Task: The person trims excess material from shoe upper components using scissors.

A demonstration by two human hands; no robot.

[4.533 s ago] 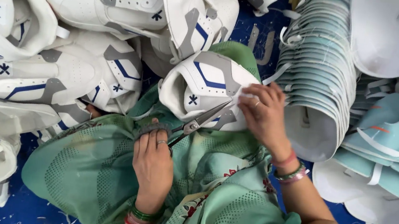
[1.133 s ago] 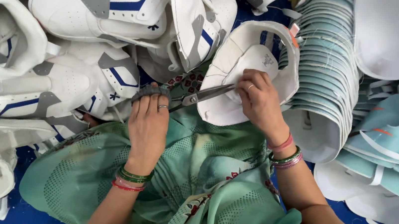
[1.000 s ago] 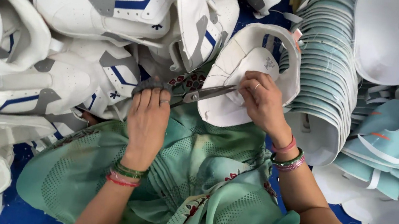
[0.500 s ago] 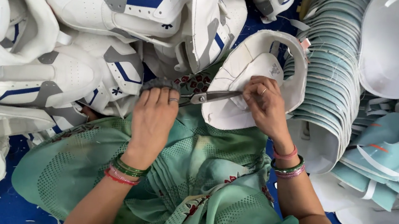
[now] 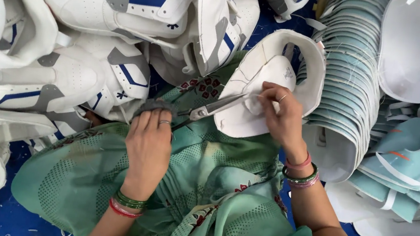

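Note:
My left hand [image 5: 149,145] grips the cloth-wrapped handles of a pair of metal scissors [image 5: 205,111], whose blades point right and up. The blade tips rest against the pale inner side of a white shoe upper [image 5: 267,82]. My right hand [image 5: 280,110] pinches that upper near its middle and holds it tilted, lining side toward me, just above my lap. Both wrists wear bangles. A green patterned garment [image 5: 197,185] covers my lap beneath both hands.
A heap of white shoe uppers with blue and grey panels [image 5: 71,39] fills the left and top. A tall nested stack of pale teal pieces [image 5: 351,81] stands at the right, with loose teal and white uppers [image 5: 415,168] beyond it. Blue floor [image 5: 14,214] shows at the bottom.
The upper in my right hand has been turned from its outer side to its lining side. My left hand with the scissors has shifted slightly toward it.

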